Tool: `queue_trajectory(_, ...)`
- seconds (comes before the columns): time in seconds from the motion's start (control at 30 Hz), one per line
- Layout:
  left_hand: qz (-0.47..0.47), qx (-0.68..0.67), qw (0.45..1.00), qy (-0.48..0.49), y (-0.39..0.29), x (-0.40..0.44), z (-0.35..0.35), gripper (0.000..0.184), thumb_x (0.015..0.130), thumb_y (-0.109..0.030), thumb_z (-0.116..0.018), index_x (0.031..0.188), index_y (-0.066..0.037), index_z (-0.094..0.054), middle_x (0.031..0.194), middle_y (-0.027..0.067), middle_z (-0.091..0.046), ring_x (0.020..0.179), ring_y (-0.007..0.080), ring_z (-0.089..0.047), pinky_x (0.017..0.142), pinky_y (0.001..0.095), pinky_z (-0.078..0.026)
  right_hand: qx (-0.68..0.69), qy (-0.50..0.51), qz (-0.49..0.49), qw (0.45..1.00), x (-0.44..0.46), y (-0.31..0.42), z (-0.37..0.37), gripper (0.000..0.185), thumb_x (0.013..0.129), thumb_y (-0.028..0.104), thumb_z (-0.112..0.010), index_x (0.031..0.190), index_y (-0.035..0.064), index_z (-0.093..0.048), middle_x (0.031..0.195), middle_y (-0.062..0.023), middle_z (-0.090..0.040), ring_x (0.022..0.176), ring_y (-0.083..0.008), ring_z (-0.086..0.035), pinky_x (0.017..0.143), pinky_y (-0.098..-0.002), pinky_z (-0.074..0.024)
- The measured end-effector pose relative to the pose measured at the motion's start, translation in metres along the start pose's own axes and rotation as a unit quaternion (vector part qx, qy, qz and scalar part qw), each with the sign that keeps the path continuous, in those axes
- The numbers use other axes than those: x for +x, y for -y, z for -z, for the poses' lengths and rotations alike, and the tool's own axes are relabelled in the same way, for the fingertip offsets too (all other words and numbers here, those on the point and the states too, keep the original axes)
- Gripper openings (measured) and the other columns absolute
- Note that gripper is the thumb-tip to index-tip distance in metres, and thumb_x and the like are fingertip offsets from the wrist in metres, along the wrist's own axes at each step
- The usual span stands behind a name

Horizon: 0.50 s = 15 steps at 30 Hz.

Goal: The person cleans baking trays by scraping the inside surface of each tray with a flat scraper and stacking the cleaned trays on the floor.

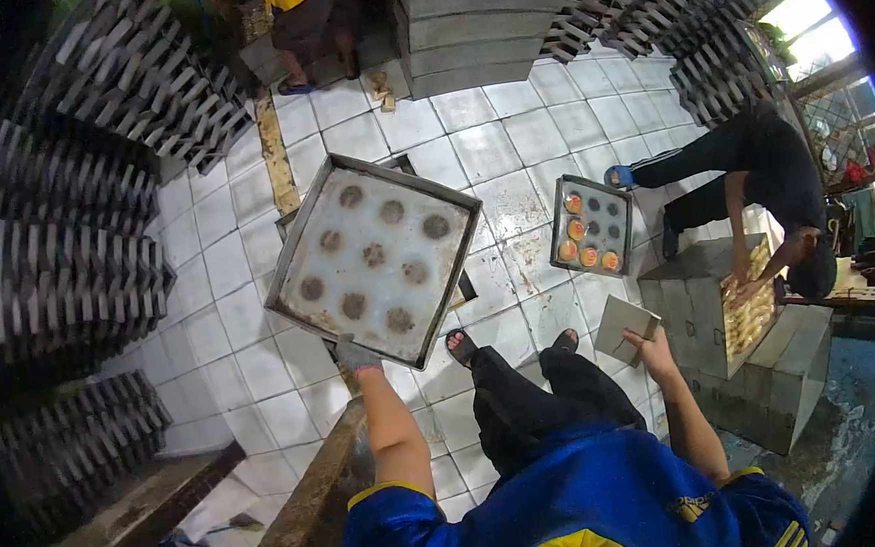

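Observation:
My left hand (356, 355), in a grey glove, is closed on the near rim of a large square baking tray (378, 277). Dark round marks dot the tray's pale floor in rows, and it sits at an angle over other metal pieces that show at its edges. In my right hand (651, 353) is a flat, squarish grey-beige piece (621, 328), pinched at its edge; its material is unclear. Ahead of that hand, a smaller tray (556, 246) lies on the tiles, with several round orange-topped buns (576, 230) along its left and near sides.
At right, a person in dark clothes (787, 167) bends over a metal box (694, 293) of pale rolls. Another person (312, 30) stands at the back beside stacked metal boxes (478, 30). Stacks of tins (66, 266) line the left. A wooden beam (316, 502) runs near my left arm.

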State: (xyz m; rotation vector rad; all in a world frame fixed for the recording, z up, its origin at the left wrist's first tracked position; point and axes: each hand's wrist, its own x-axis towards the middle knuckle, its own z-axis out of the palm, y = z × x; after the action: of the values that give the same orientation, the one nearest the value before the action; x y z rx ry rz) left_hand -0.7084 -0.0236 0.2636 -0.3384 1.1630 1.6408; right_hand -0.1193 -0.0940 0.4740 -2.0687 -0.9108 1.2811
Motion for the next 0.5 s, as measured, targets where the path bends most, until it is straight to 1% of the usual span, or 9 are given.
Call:
queue_trajectory(0.1, 0.025, 0.027, 0.999, -0.039, 0.014, 0.047, 0.053, 0.049, 0.084, -0.027, -0.054, 0.13, -0.009, -0.058, 0.123, 0.0178, -0.064, 0.111, 0.0387, -0.061, 0.097, 0.0522, -0.052, -0.031, 0.03, 0.013, 0.999, 0.0, 0.011, -0.024, 0.033, 0.088, 0.008, -0.078, 0.117, -0.0029, -0.066, 0.107, -0.0089, -0.073, 0.099, -0.0187, -0.067, 0.088, -0.0348, -0.0525)
queue_trajectory(0.13, 0.042, 0.034, 0.997, -0.05, 0.017, 0.06, 0.066, 0.048, 0.086, -0.027, -0.055, 0.13, -0.008, -0.058, 0.12, 0.018, -0.065, 0.107, 0.0384, -0.062, 0.095, 0.0517, -0.053, -0.041, 0.031, -0.021, 0.998, 0.0, 0.019, -0.034, 0.032, 0.089, 0.008, -0.078, 0.116, -0.0027, -0.067, 0.106, -0.0083, -0.072, 0.098, -0.0181, -0.067, 0.087, -0.034, -0.0524)
queue_trajectory(0.17, 0.042, 0.034, 0.997, -0.051, 0.019, 0.063, 0.069, 0.048, 0.086, -0.027, -0.055, 0.13, -0.008, -0.058, 0.12, 0.018, -0.065, 0.107, 0.0384, -0.062, 0.095, 0.0517, -0.053, -0.042, 0.031, -0.021, 0.998, 0.003, 0.021, -0.041, 0.032, 0.089, 0.008, -0.078, 0.116, -0.0027, -0.067, 0.106, -0.0083, -0.072, 0.098, -0.0181, -0.067, 0.087, -0.034, -0.0524)
queue_trajectory(0.23, 0.007, -0.003, 1.0, -0.028, 0.03, 0.068, 0.075, 0.047, 0.091, -0.03, -0.055, 0.133, -0.008, -0.059, 0.124, 0.0162, -0.064, 0.106, 0.0369, -0.063, 0.094, 0.0505, -0.054, -0.033, 0.055, -0.028, 0.998, 0.004, 0.025, -0.051, 0.031, 0.089, 0.007, -0.078, 0.116, -0.0027, -0.067, 0.105, -0.008, -0.072, 0.098, -0.0176, -0.067, 0.087, -0.0337, -0.0522)
queue_trajectory(0.3, -0.006, -0.003, 0.999, -0.041, 0.046, 0.083, 0.09, 0.047, 0.091, -0.028, -0.056, 0.134, -0.009, -0.058, 0.125, 0.0161, -0.064, 0.106, 0.0376, -0.063, 0.094, 0.0519, -0.053, -0.02, 0.06, -0.012, 0.998, -0.002, 0.041, -0.064, 0.03, 0.089, 0.006, -0.077, 0.115, -0.0025, -0.067, 0.105, -0.0076, -0.072, 0.098, -0.017, -0.066, 0.087, -0.0335, -0.0522)
queue_trajectory(0.37, -0.065, 0.012, 0.994, -0.089, 0.035, 0.058, 0.067, 0.047, 0.091, -0.023, -0.057, 0.136, -0.009, -0.057, 0.128, 0.016, -0.063, 0.106, 0.0392, -0.063, 0.095, 0.0546, -0.053, -0.012, 0.057, 0.007, 0.998, -0.006, 0.042, -0.064, 0.029, 0.089, 0.006, -0.077, 0.116, -0.0023, -0.067, 0.105, -0.0073, -0.072, 0.098, -0.0166, -0.066, 0.087, -0.0334, -0.0522)
queue_trajectory(0.43, -0.076, 0.028, 0.991, -0.107, 0.026, 0.042, 0.051, 0.048, 0.091, -0.019, -0.059, 0.139, -0.009, -0.056, 0.131, 0.0159, -0.062, 0.106, 0.0407, -0.064, 0.096, 0.0574, -0.052, -0.035, 0.1, 0.01, 0.994, -0.002, 0.03, -0.058, 0.03, 0.089, 0.006, -0.076, 0.117, -0.0019, -0.066, 0.105, -0.0063, -0.072, 0.099, -0.016, -0.066, 0.087, -0.033, -0.0522)
queue_trajectory(0.47, -0.065, 0.033, 0.992, -0.102, 0.027, 0.041, 0.045, 0.048, 0.091, -0.018, -0.059, 0.139, -0.009, -0.056, 0.132, 0.0155, -0.062, 0.108, 0.0407, -0.063, 0.097, 0.0576, -0.052, -0.032, 0.084, 0.031, 0.995, -0.006, 0.028, -0.059, 0.024, 0.091, 0.007, -0.075, 0.111, -0.004, -0.07, 0.099, -0.0069, -0.074, 0.089, -0.0155, -0.067, 0.079, -0.0326, -0.0534)
queue_trajectory(0.5, -0.054, 0.038, 0.993, -0.097, 0.027, 0.04, 0.039, 0.048, 0.092, -0.018, -0.059, 0.139, -0.009, -0.056, 0.132, 0.0151, -0.061, 0.11, 0.0407, -0.062, 0.098, 0.0578, -0.052, -0.033, 0.081, 0.031, 0.996, -0.007, 0.028, -0.057, 0.024, 0.091, 0.007, -0.075, 0.111, -0.004, -0.07, 0.099, -0.0069, -0.074, 0.089, -0.0155, -0.067, 0.079, -0.0326, -0.0534)
